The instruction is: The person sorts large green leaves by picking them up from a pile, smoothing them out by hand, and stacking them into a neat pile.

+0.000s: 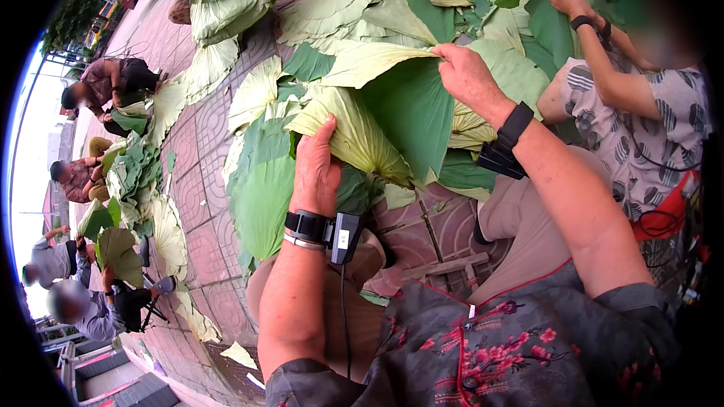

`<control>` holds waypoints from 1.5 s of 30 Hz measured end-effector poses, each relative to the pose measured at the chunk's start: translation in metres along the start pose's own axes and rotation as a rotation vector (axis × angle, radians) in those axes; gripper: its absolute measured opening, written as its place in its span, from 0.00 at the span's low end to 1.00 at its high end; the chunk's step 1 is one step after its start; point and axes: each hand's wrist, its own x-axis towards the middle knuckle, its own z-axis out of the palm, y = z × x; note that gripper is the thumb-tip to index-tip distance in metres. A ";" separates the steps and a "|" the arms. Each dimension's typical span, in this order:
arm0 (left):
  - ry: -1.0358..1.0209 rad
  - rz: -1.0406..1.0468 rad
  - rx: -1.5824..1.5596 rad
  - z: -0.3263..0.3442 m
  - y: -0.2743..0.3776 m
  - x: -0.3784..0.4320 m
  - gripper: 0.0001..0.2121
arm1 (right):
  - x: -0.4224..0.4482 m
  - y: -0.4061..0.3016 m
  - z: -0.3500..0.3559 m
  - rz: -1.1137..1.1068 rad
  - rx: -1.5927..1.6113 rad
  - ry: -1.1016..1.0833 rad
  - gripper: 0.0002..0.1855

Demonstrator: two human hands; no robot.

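Between my two hands I hold a large folded lotus leaf [367, 135], pale yellow-green on its veined underside and dark green inside. My left hand [319, 164] grips its near left edge, thumb on top. The fingers of my right hand [466, 76] pinch the upper right edge. The leaf's gathered, pointed part hangs toward me. Below and left of it lies a stack of green lotus leaves [263, 198]. More flattened leaves [339, 8] spread over the ground beyond my hands.
A co-worker [611, 68] sits close at the right, handling leaves. Another person holds a leaf bundle [232, 0] at the top. Several people work around leaf piles [136, 169] at the left. A small wooden stool [447, 265] stands between my legs on the patterned paving [203, 226].
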 end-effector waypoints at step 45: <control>-0.048 0.042 0.123 0.033 0.005 -0.024 0.24 | 0.009 -0.045 -0.032 -0.249 -0.145 -0.025 0.18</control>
